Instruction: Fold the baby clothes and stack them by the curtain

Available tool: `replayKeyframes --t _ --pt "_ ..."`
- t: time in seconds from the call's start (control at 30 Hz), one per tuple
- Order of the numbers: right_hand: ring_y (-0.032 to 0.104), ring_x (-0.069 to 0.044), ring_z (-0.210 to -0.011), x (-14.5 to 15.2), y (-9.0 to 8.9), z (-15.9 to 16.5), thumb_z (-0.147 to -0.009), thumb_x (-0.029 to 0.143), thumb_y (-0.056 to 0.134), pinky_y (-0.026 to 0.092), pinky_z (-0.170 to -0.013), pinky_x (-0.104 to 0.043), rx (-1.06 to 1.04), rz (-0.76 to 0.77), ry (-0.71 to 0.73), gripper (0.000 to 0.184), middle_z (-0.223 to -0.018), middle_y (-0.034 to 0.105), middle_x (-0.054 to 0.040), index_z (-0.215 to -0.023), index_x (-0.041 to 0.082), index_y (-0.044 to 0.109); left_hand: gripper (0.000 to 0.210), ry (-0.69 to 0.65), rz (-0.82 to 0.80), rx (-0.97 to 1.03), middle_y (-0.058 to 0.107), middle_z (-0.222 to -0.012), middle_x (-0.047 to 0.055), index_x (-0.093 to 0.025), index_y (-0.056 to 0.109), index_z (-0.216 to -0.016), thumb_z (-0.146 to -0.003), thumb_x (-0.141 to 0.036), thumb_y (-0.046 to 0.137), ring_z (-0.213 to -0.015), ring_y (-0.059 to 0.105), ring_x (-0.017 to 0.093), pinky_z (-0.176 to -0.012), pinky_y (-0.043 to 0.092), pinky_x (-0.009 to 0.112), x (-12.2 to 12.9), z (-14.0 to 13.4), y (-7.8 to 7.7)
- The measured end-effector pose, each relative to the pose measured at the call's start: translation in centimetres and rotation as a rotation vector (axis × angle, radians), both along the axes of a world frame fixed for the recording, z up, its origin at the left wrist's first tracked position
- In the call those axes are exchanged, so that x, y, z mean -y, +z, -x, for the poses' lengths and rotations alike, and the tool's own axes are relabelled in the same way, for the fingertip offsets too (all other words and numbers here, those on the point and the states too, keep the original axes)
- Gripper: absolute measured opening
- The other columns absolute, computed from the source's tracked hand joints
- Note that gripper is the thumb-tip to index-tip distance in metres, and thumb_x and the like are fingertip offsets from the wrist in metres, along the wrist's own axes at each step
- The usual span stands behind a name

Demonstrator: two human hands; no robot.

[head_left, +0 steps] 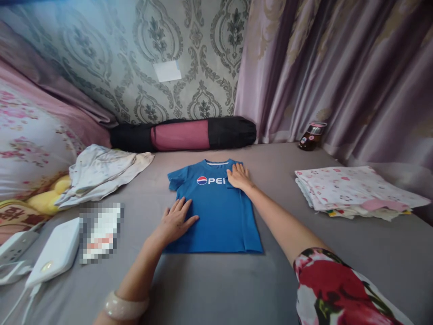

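Floral sleeve (338, 289) closest; my L hand (177, 220) & R hand (238, 175) flat, fingers apart, on blue Pepsi tee (209, 225). Best: L pins lightly, R smooths side fold (249, 225).

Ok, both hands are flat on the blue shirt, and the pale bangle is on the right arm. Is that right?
Not quite: the head view shows the pale bangle on the left arm. The left hand and right hand are indeed both flat on the blue shirt.
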State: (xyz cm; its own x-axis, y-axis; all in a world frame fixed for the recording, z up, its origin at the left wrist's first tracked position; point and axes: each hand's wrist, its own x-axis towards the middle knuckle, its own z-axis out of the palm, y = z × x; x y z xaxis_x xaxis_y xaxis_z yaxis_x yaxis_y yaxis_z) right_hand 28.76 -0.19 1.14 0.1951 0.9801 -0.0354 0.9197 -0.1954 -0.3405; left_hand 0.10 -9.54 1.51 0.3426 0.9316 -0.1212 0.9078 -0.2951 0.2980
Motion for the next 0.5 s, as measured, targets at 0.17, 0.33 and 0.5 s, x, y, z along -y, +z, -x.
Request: replayKeyframes --t 0.17,0.33,0.5 --pt "0.012 -0.027 -0.145 1.6 -1.0 0.9 -0.099 0.042 0.019 0.008 -0.116 -0.043 0.113 -0.07 0.02 0.066 -0.157 0.02 -0.0162 -0.149 0.0 0.025 0.068 0.002 -0.072 -0.122 0.022 -0.158 0.011 -0.021 0.029 -0.149 -0.093 -0.059 0.028 -0.146 0.016 0.031 -0.114 0.018 0.058 1.1 -0.6 -0.4" --pt "0.016 -0.027 -0.144 1.5 -0.9 0.9 -0.099 0.042 0.02 0.011 -0.116 -0.042 0.116 -0.104 0.01 0.064 -0.156 0.025 -0.0157 -0.148 0.002 0.03 0.066 0.0 -0.128 -0.227 0.019 -0.158 0.01 -0.02 0.026 -0.151 -0.096 -0.057 0.023 -0.146 0.015 0.029 -0.115 0.018 0.055 1.8 -1.3 -0.2" --pt "0.015 -0.025 -0.145 2.7 -0.3 0.6 -0.099 0.041 0.017 0.012 -0.117 -0.039 0.074 -0.076 0.046 0.063 -0.157 0.024 -0.0136 -0.148 0.003 0.03 0.066 0.007 -0.151 -0.252 0.02 -0.158 0.01 -0.015 0.026 -0.15 -0.097 -0.054 0.022 -0.146 0.016 0.027 -0.116 0.018 0.053 2.4 -1.4 0.4"
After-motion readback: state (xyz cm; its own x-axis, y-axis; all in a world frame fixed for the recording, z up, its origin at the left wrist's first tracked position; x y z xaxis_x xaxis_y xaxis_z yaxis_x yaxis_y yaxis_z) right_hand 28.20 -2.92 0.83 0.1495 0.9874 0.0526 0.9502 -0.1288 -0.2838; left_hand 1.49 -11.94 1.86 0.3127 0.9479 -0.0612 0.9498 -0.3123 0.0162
